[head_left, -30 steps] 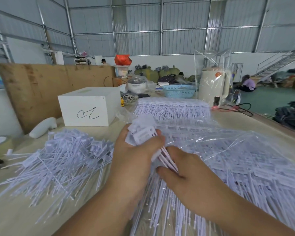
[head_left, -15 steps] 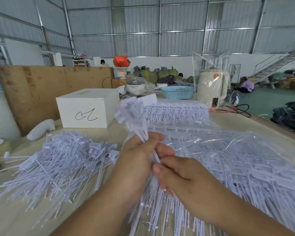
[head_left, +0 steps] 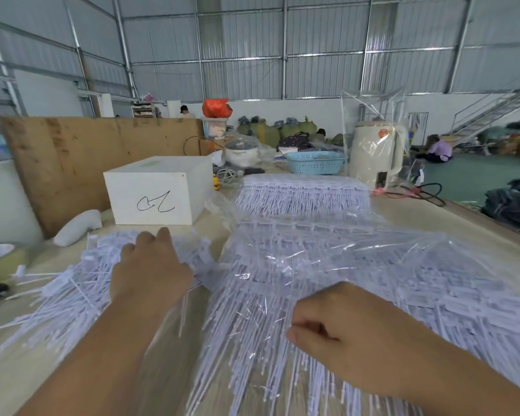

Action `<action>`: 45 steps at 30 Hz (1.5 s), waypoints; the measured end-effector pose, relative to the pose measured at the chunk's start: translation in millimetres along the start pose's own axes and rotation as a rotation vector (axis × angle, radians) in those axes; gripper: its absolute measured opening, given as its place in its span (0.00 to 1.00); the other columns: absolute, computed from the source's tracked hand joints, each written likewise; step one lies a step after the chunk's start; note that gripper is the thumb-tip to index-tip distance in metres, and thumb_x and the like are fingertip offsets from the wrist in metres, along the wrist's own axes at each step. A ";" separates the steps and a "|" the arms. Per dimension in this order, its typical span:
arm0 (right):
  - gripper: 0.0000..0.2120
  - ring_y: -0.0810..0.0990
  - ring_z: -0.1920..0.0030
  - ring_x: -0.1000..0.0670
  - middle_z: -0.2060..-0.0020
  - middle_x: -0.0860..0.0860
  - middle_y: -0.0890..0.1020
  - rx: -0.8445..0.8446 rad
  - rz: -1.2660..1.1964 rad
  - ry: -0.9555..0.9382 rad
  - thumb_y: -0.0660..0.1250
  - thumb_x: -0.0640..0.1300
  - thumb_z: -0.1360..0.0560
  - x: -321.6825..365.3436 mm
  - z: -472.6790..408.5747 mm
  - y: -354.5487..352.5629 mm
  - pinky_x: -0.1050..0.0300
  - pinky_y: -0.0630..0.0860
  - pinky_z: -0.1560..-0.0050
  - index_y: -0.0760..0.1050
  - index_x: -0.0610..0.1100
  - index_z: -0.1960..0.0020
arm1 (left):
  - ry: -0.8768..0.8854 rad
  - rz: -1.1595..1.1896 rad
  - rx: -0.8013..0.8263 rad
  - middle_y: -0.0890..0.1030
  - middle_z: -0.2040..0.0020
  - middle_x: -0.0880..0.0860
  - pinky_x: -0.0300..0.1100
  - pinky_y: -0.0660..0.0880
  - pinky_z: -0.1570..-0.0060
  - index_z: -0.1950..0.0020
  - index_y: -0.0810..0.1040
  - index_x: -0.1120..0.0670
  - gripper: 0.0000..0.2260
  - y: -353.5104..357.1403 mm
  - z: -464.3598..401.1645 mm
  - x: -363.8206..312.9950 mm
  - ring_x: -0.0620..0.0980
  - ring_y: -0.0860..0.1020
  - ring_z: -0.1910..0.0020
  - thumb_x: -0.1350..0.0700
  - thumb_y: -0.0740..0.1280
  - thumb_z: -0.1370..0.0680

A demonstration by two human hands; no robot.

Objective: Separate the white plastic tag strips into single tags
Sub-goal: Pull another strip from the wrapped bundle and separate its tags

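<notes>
Two hands are over the worktop point(head_left: 403, 211). The left hand point(head_left: 150, 271) lies flat, fingers relaxed, on one heap of single tags point(head_left: 66, 289). The right hand point(head_left: 351, 328) pinches tag strips point(head_left: 373, 265) in their clear wrap.

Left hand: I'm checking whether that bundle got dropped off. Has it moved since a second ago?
Yes. The left hand has gone left and away, toward the white box, and now lies over the loose tag pile, without the bundle.

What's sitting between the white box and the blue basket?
In the head view, a white pot with a glass lid and tangled cables lie between the white box and the blue basket.
</notes>
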State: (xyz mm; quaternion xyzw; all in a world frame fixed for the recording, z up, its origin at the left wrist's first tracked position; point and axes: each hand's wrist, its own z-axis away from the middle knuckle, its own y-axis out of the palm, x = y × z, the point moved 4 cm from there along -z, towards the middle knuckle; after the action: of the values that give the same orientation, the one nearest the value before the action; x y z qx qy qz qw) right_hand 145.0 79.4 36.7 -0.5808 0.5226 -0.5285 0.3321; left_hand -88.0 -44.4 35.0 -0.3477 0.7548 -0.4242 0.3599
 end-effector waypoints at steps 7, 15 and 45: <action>0.11 0.68 0.34 0.57 0.34 0.58 0.71 -0.233 0.134 0.003 0.60 0.50 0.20 -8.1 -2.1 -6.2 0.71 0.65 0.39 0.76 0.52 0.41 | 0.581 0.712 0.105 0.78 0.53 0.39 0.25 0.68 0.55 0.43 0.77 0.41 0.14 -15.4 53.2 -72.0 0.36 0.76 0.51 0.40 0.68 0.27; 0.07 0.77 0.50 0.57 0.53 0.56 0.82 -0.384 0.068 -0.021 0.67 0.39 0.24 -6.9 0.2 -16.0 0.66 0.72 0.47 0.81 0.49 0.51 | 0.517 0.717 -0.011 0.79 0.63 0.48 0.38 0.73 0.61 0.56 0.80 0.49 0.06 -0.8 48.6 -75.9 0.44 0.76 0.65 0.59 0.66 0.22; 0.23 0.70 0.42 0.47 0.46 0.50 0.68 -0.299 0.190 0.315 0.65 0.55 0.25 -34.1 -20.9 -0.5 0.55 0.68 0.39 0.70 0.46 0.34 | 0.536 0.382 0.242 0.51 0.23 0.42 0.43 0.52 0.28 0.27 0.65 0.39 0.23 35.5 49.0 -77.1 0.42 0.49 0.26 0.41 0.63 0.23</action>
State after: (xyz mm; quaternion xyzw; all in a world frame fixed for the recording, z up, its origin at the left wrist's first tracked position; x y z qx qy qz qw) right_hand 128.6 115.7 32.8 -0.4820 0.6927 -0.4959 0.2048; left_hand -16.2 14.6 3.9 -0.0312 0.8181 -0.5118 0.2606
